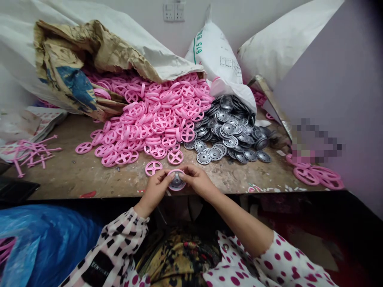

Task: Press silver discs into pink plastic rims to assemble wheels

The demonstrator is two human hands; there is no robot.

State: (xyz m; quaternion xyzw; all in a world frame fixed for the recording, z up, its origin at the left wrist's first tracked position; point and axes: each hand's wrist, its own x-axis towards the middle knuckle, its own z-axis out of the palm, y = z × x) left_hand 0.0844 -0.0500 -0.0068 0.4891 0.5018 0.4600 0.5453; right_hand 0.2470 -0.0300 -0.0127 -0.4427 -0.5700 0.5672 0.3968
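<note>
Between my two hands, at the table's front edge, is a small pink toy wheel with a grey hubcap seated inside its rim. My left hand grips its left side, and my right hand grips the right side, both thumbs on the hubcap's face. Just behind my hands lie two loose pink wheels with four-spoke centres. A big heap of pink wheels spreads beyond them. To its right, grey hubcaps form a smaller pile.
A torn paper-lined sack spills the pink wheels. A white sack stands behind the hubcaps. Pink rods lie at the left, larger pink rings at the right. A blue plastic bag sits below the wooden table.
</note>
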